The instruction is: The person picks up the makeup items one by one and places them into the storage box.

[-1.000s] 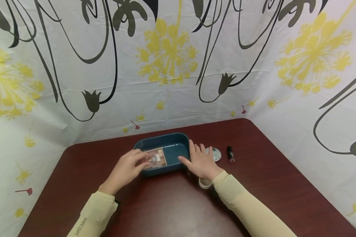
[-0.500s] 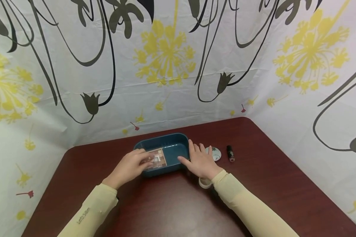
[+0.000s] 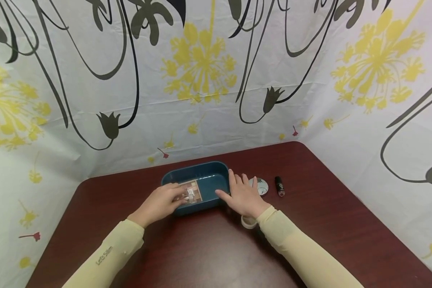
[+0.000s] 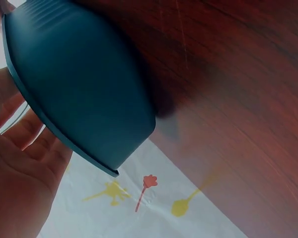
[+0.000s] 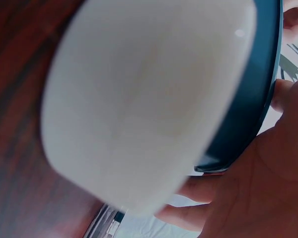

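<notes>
In the head view, my left hand [image 3: 162, 203] reaches over the left end of a blue tray [image 3: 170, 176]. Its thumb and fingers pinch a small clear item [image 3: 190, 193] with white marks; the hand hides part of it. Beneath that lies a flat case with brown and tan squares [image 3: 195, 186], like an eyeshadow palette. My right hand [image 3: 245, 198] has its fingers stretched out and rests on the tray's right rim. A white tub [image 3: 249, 223] stands under the right wrist, partly covered. The right wrist view shows that white tub [image 5: 139, 99] up close beside the tray [image 5: 248, 99].
A round disc with a leafy pattern [image 3: 262, 187] lies just beyond my right hand. A black tube [image 3: 279, 187] with a pinkish end is farther right. Patterned white cloth [image 3: 201, 132] hangs behind the dark red table [image 3: 209, 248].
My left hand has shifted slightly right with the clear item, and its forearm has swung a little forward. My right hand and the tray stay in place.
</notes>
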Tool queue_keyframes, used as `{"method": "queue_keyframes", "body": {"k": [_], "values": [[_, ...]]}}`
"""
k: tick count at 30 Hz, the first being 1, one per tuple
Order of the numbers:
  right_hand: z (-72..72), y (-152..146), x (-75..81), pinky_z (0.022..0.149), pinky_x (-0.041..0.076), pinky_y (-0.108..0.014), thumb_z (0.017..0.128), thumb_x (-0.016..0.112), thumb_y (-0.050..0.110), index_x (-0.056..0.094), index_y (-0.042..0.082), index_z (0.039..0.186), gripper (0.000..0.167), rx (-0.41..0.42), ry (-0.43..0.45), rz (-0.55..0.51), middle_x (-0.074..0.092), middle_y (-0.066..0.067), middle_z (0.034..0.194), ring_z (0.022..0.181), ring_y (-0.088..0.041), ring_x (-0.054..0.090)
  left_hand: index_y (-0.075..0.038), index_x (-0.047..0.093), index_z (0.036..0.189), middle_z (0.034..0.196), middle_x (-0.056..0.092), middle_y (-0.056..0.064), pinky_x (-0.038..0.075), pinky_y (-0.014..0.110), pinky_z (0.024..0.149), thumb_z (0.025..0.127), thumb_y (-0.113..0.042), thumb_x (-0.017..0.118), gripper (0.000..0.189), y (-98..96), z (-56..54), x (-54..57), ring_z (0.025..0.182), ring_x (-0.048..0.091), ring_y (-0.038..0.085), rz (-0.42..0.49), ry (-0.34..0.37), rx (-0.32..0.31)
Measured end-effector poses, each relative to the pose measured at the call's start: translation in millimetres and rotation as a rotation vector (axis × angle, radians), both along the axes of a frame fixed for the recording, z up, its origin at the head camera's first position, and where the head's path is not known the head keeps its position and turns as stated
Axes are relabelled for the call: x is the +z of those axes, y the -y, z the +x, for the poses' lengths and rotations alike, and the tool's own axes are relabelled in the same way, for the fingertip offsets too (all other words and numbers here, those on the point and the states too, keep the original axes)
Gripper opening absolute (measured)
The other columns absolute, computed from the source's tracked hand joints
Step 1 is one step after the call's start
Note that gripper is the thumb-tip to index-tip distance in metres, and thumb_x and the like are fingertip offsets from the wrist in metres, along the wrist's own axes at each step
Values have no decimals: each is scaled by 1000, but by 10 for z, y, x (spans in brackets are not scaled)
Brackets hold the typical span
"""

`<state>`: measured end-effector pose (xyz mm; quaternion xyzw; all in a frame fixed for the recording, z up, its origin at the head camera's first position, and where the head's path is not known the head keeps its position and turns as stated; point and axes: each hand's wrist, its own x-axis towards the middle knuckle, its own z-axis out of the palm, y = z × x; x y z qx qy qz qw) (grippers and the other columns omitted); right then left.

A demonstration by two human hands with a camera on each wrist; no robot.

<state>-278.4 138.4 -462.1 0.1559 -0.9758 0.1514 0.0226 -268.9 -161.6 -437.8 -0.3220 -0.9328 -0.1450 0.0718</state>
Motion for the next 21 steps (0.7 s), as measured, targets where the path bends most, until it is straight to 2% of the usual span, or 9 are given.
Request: {"method": "queue_keyframes", "body": {"k": [5, 11, 16, 21], "values": [[0, 4, 14, 111, 5, -73, 95, 33, 77, 13, 7, 162, 99, 1, -2, 5, 34, -17, 160, 146, -44, 26, -21, 74, 111, 99, 66, -9, 52, 27, 70, 92, -26, 77, 20, 4, -27, 37, 83, 58, 5, -7, 55, -13], [-1, -2, -4, 111, 6, -73, 94, 31, 79, 12, 7, 162, 100, 0, -2, 18, 34, -16, 160, 146, -43, 27, -21, 75, 108, 95, 68, -10, 53, 26, 70, 90, -20, 79, 19, 5, -76, 90, 79, 59, 3, -4, 137, -55], [-14, -4, -10, 112, 5, -72, 94, 29, 79, 10, 8, 162, 99, -3, 3, 19, 33, -16, 160, 146, -42, 26, -22, 76, 105, 89, 69, -14, 54, 26, 71, 91, -16, 78, 15, 12, -131, 101, 77, 61, 0, 20, 224, -79], [-26, -1, -8, 112, 4, -72, 94, 29, 79, 11, 9, 162, 99, -3, 6, 14, 33, -16, 160, 146, -42, 26, -23, 77, 103, 90, 69, -16, 54, 25, 71, 92, -15, 76, 14, 14, -188, 85, 78, 62, -1, 18, 288, -79]]}}
